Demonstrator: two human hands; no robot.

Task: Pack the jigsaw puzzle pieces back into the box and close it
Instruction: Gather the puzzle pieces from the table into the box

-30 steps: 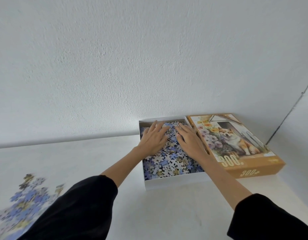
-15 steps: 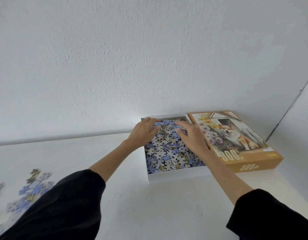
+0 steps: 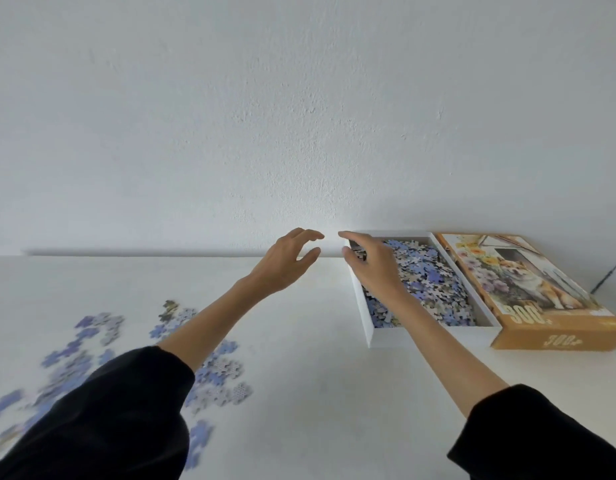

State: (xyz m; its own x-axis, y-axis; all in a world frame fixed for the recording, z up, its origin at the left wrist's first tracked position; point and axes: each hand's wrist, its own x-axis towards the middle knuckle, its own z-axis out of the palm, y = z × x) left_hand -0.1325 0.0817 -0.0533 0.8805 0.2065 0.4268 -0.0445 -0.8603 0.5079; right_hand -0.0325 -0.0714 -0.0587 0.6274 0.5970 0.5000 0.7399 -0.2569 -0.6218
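1 box [image 3: 434, 336], 1 lid [image 3: 541, 299], 2 hands [image 3: 285, 265] [image 3: 372, 268], many loose pieces [image 3: 223, 368].

Your left hand [image 3: 285, 268] hovers empty left of box [image 3: 434, 336]; right hand [image 3: 372, 268] over its packed pieces [image 3: 434, 282]; loose pieces [image 3: 223, 370] near left.

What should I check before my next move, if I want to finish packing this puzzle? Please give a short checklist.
1. All pieces in the box: not ok; loose pieces lie on the table.
2. Left hand free: ok, open, holding nothing.
3. Right hand free: cannot tell; it hovers over the box.
4. Lid ready: ok, it lies beside the box, picture up.
5. Box open for more pieces: ok.
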